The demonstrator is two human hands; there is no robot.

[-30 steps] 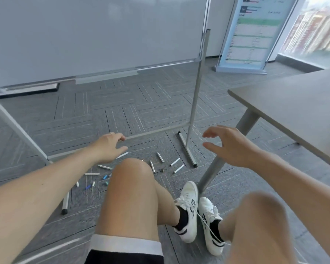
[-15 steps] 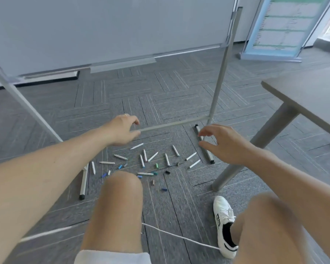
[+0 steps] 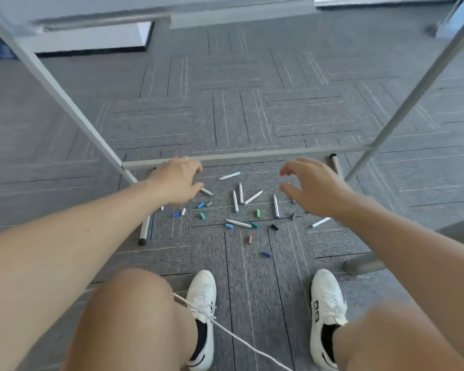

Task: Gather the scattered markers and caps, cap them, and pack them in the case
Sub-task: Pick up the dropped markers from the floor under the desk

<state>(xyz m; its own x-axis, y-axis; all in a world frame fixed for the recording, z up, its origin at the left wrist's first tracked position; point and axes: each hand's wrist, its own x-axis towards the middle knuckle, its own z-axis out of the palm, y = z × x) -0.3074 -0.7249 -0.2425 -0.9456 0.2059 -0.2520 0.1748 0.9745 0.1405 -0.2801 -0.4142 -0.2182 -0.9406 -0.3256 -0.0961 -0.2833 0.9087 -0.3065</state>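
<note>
Several white markers (image 3: 238, 223) lie scattered on the grey carpet between my hands, with several loose caps among them: a blue cap (image 3: 266, 254), a brown cap (image 3: 249, 239), a green cap (image 3: 258, 213) and a black cap (image 3: 274, 227). My left hand (image 3: 178, 181) hovers over the left side of the scatter with loosely curled fingers, just above a marker (image 3: 206, 192), holding nothing. My right hand (image 3: 313, 188) hangs over the right side, fingers spread and bent, empty. No case is in view.
A whiteboard stand straddles the spot: slanted legs (image 3: 65, 103), a low crossbar (image 3: 252, 157) just beyond my hands, and floor feet (image 3: 144, 231). My knees and white shoes (image 3: 202, 295) are near. A white cord (image 3: 233, 336) runs across the floor. A table leg (image 3: 364, 265) stands right.
I have crouched lower and closer, and the view has tilted down onto the markers. Both hands have dropped toward the scatter and spread apart over it.
</note>
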